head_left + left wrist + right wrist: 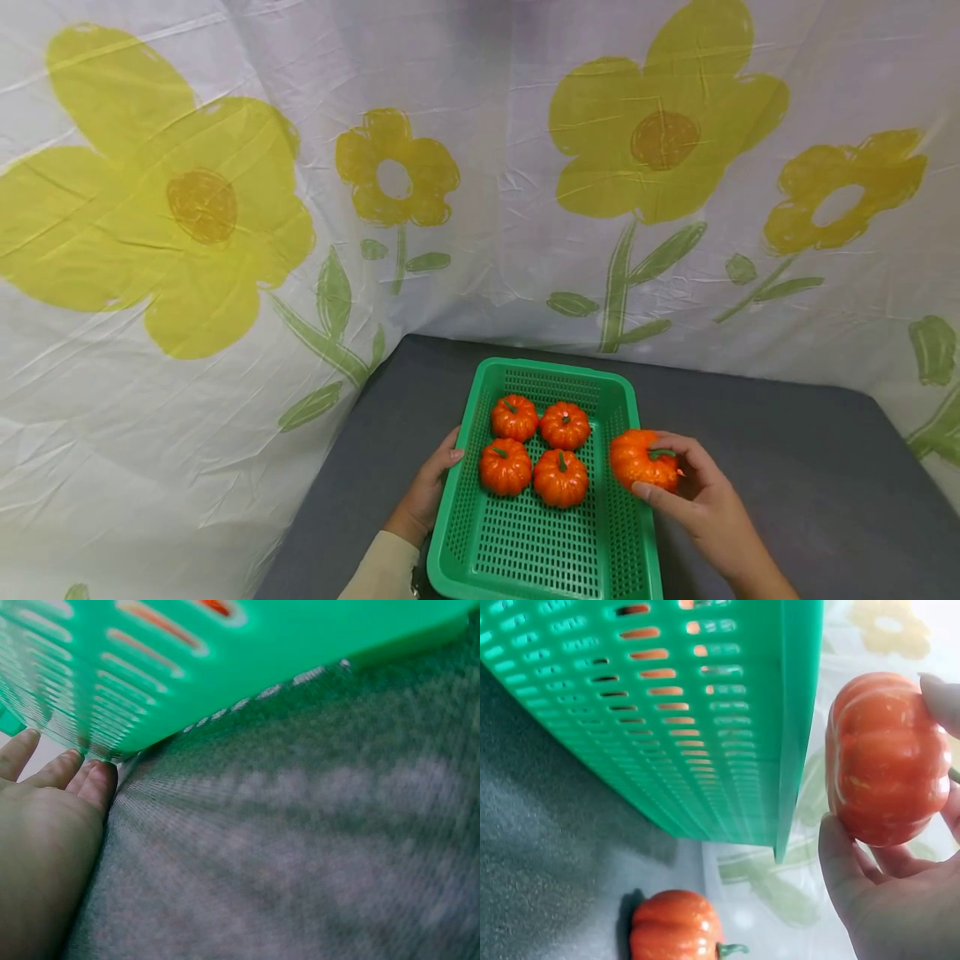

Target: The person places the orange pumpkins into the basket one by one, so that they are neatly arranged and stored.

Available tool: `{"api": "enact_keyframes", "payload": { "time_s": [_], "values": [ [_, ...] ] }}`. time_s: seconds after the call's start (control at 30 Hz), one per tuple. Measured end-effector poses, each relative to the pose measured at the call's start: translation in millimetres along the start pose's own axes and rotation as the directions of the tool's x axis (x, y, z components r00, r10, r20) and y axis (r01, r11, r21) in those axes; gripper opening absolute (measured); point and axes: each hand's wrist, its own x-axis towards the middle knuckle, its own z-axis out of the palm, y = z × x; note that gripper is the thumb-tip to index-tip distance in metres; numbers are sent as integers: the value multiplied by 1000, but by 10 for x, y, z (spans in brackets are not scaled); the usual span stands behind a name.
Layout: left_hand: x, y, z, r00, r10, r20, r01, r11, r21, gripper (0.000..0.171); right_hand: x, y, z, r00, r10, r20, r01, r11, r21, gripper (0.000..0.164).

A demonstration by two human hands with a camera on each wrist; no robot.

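Note:
My right hand [701,492] grips an orange toy pumpkin [643,461] with a green stem, raised at the right rim of a green plastic basket [540,550]. In the right wrist view this pumpkin [889,761] is pinched between thumb and fingers, just outside the basket wall [750,735]. Several more pumpkins [561,478] sit inside the basket, grouped toward its far half. At the left side, my left hand [429,483] rests against the basket's outer wall. The left wrist view shows its fingers [56,771] fairly straight, their tips at the slotted wall.
Another pumpkin [675,930] lies on the table right of the basket, seen in the right wrist view. Dark grey cloth covers the table [772,442]. A white curtain [480,267] printed with yellow flowers hangs behind and at the sides.

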Motion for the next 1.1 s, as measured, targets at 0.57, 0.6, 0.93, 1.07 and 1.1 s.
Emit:
{"api": "enact_keyframes", "payload": {
  "time_s": [0.57,0.6,0.93,1.07,1.1],
  "values": [
    [-14,15,13,999,-26,-36,27,1000,17,71,-1,-60,233,995,-48,91,52,998,-46,47],
    [-13,16,13,999,-30,-38,31,999,20,71,-1,-64,247,994,-49,96,53,998,-37,47],
    [-20,11,14,999,-30,-38,30,999,16,72,-21,-78,378,990,-31,136,34,999,-21,46],
    [-22,14,11,999,-29,-43,31,999,31,72,-26,-91,434,989,-16,148,17,1000,-8,46],
    [-23,15,10,999,-29,-42,31,999,33,72,-25,-97,448,989,-6,150,6,1000,-4,47]
  ]
}}
